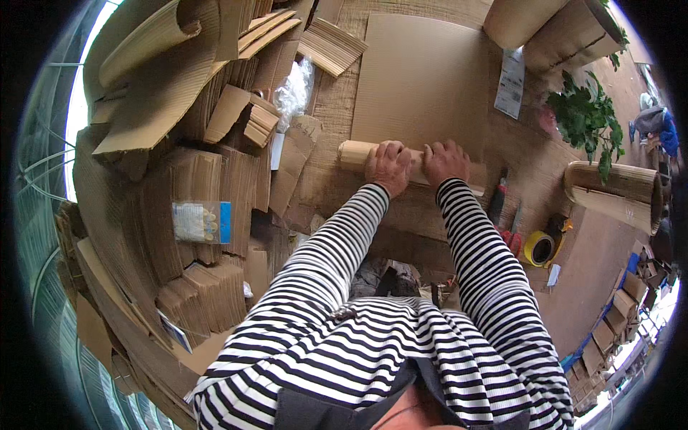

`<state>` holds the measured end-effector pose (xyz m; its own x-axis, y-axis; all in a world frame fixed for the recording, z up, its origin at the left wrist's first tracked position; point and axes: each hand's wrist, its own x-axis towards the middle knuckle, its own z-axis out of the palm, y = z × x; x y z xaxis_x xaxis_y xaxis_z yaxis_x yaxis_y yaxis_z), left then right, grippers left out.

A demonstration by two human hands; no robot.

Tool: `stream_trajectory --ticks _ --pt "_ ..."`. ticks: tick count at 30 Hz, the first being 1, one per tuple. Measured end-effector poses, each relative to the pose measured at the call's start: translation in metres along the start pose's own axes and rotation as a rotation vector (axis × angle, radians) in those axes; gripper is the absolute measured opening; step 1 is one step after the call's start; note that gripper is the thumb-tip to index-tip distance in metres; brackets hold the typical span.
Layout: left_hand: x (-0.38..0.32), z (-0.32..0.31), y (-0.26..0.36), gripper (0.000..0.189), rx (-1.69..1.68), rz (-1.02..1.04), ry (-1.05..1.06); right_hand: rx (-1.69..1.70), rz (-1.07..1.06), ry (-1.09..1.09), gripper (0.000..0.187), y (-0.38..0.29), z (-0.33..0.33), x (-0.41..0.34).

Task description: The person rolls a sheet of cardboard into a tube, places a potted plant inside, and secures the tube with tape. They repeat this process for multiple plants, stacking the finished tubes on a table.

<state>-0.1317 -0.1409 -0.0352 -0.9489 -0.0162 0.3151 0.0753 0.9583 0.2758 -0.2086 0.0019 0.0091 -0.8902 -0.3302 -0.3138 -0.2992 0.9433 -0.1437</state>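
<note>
A large corrugated cardboard sheet (422, 80) lies flat before me on a cardboard-covered work surface. Its near edge forms a roll (352, 153), with the left end showing beyond my fingers. My left hand (389, 167) grips this roll, knuckles up and fingers curled over the top. Right beside it, my right hand (447, 161) presses on the same roll, also with bent fingers. Both thumbs and the underside of the roll are hidden. To the right of my right forearm lie a dark-handled tool (498, 201), a red-handled tool (511, 241) and a yellow tape roll (539, 248).
Stacks of cut cardboard (199, 177) crowd the left side, with a plastic packet (201, 222) on them. Cardboard tubes (572, 40) stand at the back right. A leafy plant (583, 110) overhangs another cardboard roll (613, 193). A printed paper slip (509, 83) lies near the sheet.
</note>
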Motion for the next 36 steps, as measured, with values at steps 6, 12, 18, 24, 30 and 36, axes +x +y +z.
stream_trajectory --ticks 6,12,18,24,30,36 --pt "0.078 0.014 -0.022 0.032 -0.004 -0.195 -0.396 -0.003 -0.030 0.157 0.038 0.001 0.008 0.025" --pt "0.147 0.021 -0.043 0.034 -0.102 -0.380 -0.398 0.062 0.035 0.114 0.035 0.010 -0.001 0.090" --pt "0.142 0.012 -0.166 0.027 0.216 -0.296 -0.384 0.090 0.038 0.069 0.036 0.011 -0.002 0.103" --pt "0.144 0.027 -0.197 0.069 0.051 -0.715 -0.218 0.108 -0.020 0.230 0.031 0.021 0.018 0.109" --pt "0.170 0.038 -0.239 0.030 0.137 -0.628 -0.073 0.112 -0.045 0.281 0.030 0.016 0.008 0.105" --pt "0.204 0.033 -0.255 0.025 0.255 -0.459 -0.056 0.139 -0.068 0.272 0.024 0.018 0.009 0.107"
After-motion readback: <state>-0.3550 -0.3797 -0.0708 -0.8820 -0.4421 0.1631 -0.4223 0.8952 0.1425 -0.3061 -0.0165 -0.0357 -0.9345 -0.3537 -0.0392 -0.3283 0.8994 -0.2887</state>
